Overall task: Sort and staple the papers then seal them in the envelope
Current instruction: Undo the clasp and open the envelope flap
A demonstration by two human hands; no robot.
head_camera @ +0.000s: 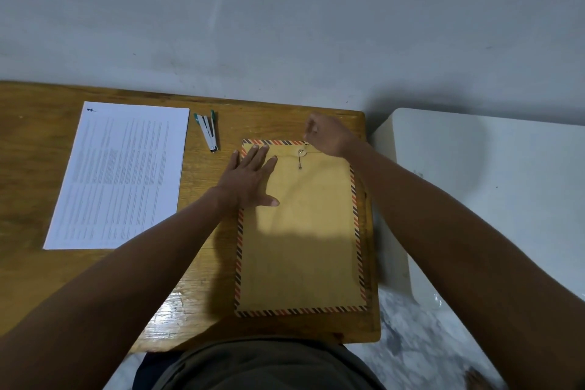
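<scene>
A: Grips first, what've we got?

B: Right hand [326,136] sits at the top edge of the envelope [300,231], fingers curled near the string clasp [300,159]. It looks like it pinches the string end, but the string's too thin to see, so I can't tell for sure. Left hand [250,177] is flat, fingers straight and spread, pressing the envelope's upper left corner onto the worktop [38,142].

A: How will the envelope handle?

B: My guess: light, thin kraft paper, bendy, slides easily on the varnished wood. That's prob why I pin it w/ the flat palm. Best hold is by the edges or the flap; the clasp area is the fiddly bit, small washers and thin string, likely to tear if yanked.

A: Anything inside it?

B: Can't tell. It lies flat, flap at the far end near the clasp, no bulge, and I can't see in.

A: And the papers?

B: The paper stack [120,174] lies well apart to the left, printed side up, edges squared. Thin sheets, floppy, would fan out if lifted by one corner; I'd grab both sides. There's a dark mark at its top left corner, maybe a staple, too small to say.

A: Stapler?

B: The stapler [207,130] lies between stack and envelope, hinged open, touching neither.
</scene>
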